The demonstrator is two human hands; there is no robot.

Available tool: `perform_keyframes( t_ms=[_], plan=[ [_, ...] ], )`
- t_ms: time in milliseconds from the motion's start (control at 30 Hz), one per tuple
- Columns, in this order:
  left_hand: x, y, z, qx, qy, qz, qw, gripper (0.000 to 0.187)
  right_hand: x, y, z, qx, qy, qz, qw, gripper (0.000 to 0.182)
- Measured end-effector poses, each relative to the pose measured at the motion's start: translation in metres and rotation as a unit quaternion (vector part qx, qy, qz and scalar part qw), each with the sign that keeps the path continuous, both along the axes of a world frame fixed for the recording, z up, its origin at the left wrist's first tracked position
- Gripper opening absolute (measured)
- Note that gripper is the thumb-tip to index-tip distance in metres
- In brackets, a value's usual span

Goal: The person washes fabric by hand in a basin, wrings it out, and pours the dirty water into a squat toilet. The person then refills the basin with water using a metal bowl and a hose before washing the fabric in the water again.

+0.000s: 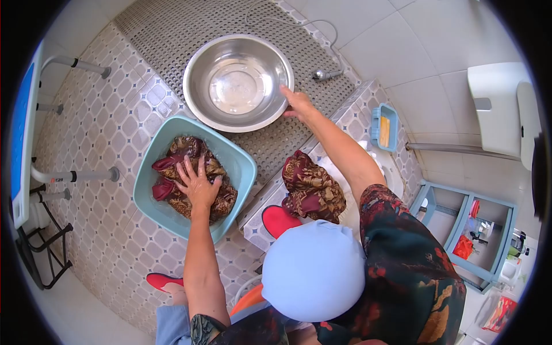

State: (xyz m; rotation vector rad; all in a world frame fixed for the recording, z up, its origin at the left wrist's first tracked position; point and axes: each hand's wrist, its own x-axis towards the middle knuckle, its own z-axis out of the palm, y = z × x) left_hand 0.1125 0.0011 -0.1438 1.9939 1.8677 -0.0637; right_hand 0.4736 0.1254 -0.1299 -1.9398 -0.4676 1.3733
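Fingers spread, my left hand point(198, 187) lies flat on wet brown and dark red patterned cloth point(224, 198) in a light blue square basin point(154, 221) on the tiled floor. My right hand point(296, 104) is at the right rim of a round steel bowl point(238, 86), its thumb over the rim and its other fingers outside. The bowl holds no cloth and stands just above the blue basin in the view. A second bundle of similar patterned cloth point(313, 190) lies to the right on the raised tiled ledge.
A shower head point(326, 75) with its hose lies on the grey perforated mat point(155, 34). On the ledge stands a small blue soap tray point(384, 127). Shelving point(466, 230) is at the right, a metal-legged stool point(86, 174) at the left. Red shoes show below.
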Motion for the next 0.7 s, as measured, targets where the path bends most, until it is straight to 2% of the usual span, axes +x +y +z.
perform_keyframes(
  t_ms=[33, 67, 100, 133, 200, 233, 300, 433, 500, 700],
  plan=[
    [-0.001, 0.0, 0.001, -0.002, -0.003, -0.002, 1.0, 0.086, 0.019, 0.003, -0.012, 0.001, -0.003, 0.001, 1.0, 0.058],
    [-0.001, 0.0, 0.003, -0.016, 0.004, -0.003, 1.0, 0.086, 0.045, 0.007, -0.028, 0.039, -0.146, 0.01, 0.988, 0.053],
    [-0.001, -0.001, 0.003, -0.014, 0.001, -0.003, 1.0, 0.086, 0.068, 0.01, -0.033, 0.076, -0.285, 0.016, 0.955, 0.048],
    [-0.001, -0.001, 0.002, -0.005, 0.005, -0.004, 1.0, 0.085, 0.086, 0.013, -0.027, 0.08, -0.288, 0.015, 0.954, 0.048],
    [-0.001, -0.004, 0.001, 0.009, 0.01, -0.007, 1.0, 0.084, 0.114, 0.014, -0.02, 0.088, -0.543, 0.137, 0.824, 0.048],
    [-0.001, -0.004, 0.001, 0.009, 0.013, -0.002, 1.0, 0.084, 0.121, 0.015, -0.011, 0.091, -0.54, 0.141, 0.825, 0.048],
    [-0.002, -0.006, 0.001, 0.01, 0.01, -0.011, 1.0, 0.084, 0.133, 0.017, 0.0, 0.025, -0.652, 0.267, 0.709, 0.056],
    [0.0, -0.006, 0.005, -0.001, 0.009, -0.007, 1.0, 0.083, 0.16, 0.034, -0.019, -0.02, -0.623, 0.307, 0.719, 0.063],
    [-0.001, -0.006, 0.004, 0.0, 0.009, -0.003, 1.0, 0.084, 0.17, 0.036, -0.032, -0.041, -0.64, 0.359, 0.678, 0.06],
    [0.003, -0.003, 0.01, -0.025, 0.013, 0.007, 1.0, 0.085, 0.173, 0.039, -0.024, -0.002, -0.633, 0.381, 0.673, 0.051]
  ],
)
